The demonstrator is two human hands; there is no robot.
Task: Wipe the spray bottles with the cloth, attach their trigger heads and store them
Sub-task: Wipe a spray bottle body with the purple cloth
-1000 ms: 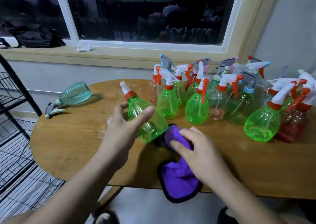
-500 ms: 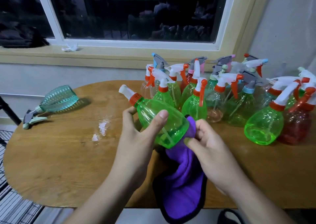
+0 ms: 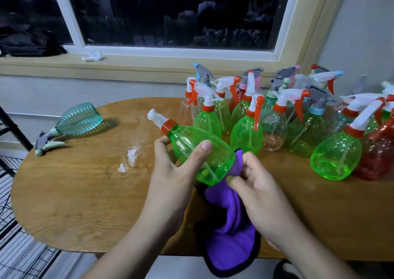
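Left hand (image 3: 170, 178) is wrapped round the green bottle (image 3: 202, 153) mid-body, thumb across the top, fingers curled underneath. The bottle is held off the tabletop (image 3: 85, 193), tilted. Long axis: the orange collar and white head (image 3: 157, 117) point up and away to my left, the base points down toward my right. Right hand (image 3: 255, 185) sits at the base end, fingers pinching the purple cloth (image 3: 230, 225) and bunching it against the base rim. The rest of the cloth hangs below the bottle, over the near tabletop edge. So the right hand is nearer the base, the left nearer the neck. The wipe should run from the base up the axis toward the collar, and the left thumb covers mid-body, so I'd have to turn the bottle or shift that grip. A dip tube shows inside, so the head looks fitted on this one; I can't see the trigger lever, so not certain. Behind and right of the bottle is a cluster of standing bottles (image 3: 277, 118) with heads on. The closest green one is just behind the base, so there's a knock risk. Left of the bottle is a wet patch (image 3: 132, 153), and farther left a teal bottle (image 3: 78, 118) lies on its side. My read: this is the wiping step, and this bottle is not yet stored.
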